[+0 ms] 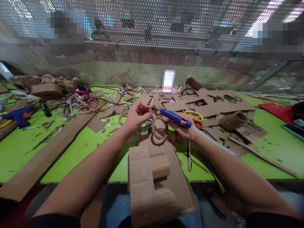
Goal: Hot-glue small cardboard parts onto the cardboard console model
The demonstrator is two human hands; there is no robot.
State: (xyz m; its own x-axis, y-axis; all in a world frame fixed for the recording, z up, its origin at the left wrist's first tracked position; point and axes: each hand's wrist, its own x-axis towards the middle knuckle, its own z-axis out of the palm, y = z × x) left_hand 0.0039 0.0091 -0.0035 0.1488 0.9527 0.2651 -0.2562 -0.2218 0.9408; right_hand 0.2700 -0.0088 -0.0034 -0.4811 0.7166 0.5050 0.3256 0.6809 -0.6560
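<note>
Tool [175, 118] — axis diagonal, pointing leftward

The person's left forearm [95, 161] slants from the near left toward the middle, and the right forearm [232, 167] comes in from the near right, so both grips hang close together yet apart. The left grip [137, 117] turns rightward, fingers bent above the thumb; the right grip [182, 128] is curled closed, pointing far and left.
</note>
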